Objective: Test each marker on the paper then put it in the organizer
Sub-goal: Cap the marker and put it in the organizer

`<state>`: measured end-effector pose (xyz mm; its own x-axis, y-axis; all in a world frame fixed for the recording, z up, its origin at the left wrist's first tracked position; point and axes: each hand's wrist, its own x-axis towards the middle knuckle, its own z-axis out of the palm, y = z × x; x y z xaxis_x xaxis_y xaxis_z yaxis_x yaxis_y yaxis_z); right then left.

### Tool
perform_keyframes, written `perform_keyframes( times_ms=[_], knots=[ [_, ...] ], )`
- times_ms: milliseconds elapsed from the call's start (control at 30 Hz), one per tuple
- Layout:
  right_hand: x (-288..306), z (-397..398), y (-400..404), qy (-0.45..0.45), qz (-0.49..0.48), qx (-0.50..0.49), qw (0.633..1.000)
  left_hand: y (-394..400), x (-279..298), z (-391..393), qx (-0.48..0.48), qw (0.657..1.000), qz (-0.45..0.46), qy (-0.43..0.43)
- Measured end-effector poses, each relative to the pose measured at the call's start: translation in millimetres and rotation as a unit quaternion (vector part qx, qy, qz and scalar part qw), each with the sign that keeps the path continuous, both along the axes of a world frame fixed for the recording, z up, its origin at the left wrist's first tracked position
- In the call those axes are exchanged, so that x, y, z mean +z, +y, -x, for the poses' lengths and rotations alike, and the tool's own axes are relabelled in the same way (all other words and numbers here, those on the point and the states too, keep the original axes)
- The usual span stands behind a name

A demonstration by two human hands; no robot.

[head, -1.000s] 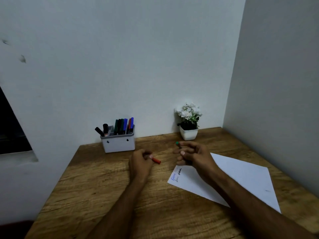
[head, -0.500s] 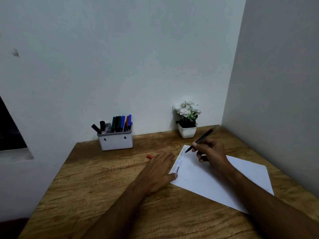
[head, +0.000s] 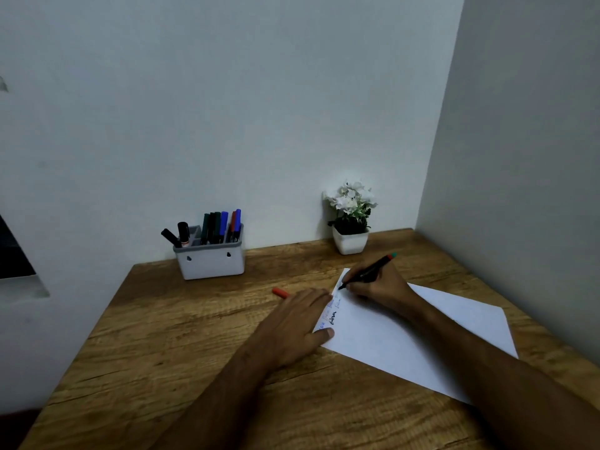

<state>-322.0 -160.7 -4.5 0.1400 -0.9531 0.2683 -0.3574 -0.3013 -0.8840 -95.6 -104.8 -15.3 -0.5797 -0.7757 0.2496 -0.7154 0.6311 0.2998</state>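
A white paper (head: 406, 339) lies on the right half of the wooden desk (head: 162, 336), with small scribbles along its left edge. My right hand (head: 381, 287) grips a black marker (head: 370, 271) with a red and green rear end. The marker's tip touches the paper's far left corner. My left hand (head: 292, 323) lies flat, thumb and fingertips on the paper's left edge. A red cap (head: 280, 292) pokes out from under its fingers. The grey organizer (head: 211, 263) stands at the back left against the wall and holds several markers.
A small white pot with white flowers (head: 351, 222) stands at the back, just beyond my right hand. Walls close the desk at the back and on the right. A dark window edge (head: 13, 254) shows at the far left.
My hands pulled the cap off and moved apart. The right hand carried the marker to the paper's far corner and lowered the tip onto it. The left hand moved right onto the paper's edge.
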Motion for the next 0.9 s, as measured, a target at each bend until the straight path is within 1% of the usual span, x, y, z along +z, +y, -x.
perform_keyframes(
  times_ms=[267,400,633,767,900],
  knots=[
    [-6.2,-2.5,-6.4,0.057,0.048,-0.014,0.997,-1.9,-2.1,0.5,0.01,1.0,-0.012,-0.015],
    [-4.8,-3.5,-3.0,0.062,0.05,-0.003,0.997,0.4,-0.1,0.7,0.012,1.0,-0.013,-0.008],
    [-3.9,-3.5,-1.2,0.077,0.056,0.011,0.995,1.3,0.7,0.4,0.018,0.999,-0.03,-0.021],
    [-4.2,-1.6,-2.7,0.07,0.057,-0.003,0.996,1.7,2.0,1.1,0.017,0.999,-0.026,-0.022],
    [-5.6,-2.4,-3.6,0.083,0.056,0.006,0.995,0.9,0.9,1.2,0.015,1.0,-0.016,-0.022]
  ],
)
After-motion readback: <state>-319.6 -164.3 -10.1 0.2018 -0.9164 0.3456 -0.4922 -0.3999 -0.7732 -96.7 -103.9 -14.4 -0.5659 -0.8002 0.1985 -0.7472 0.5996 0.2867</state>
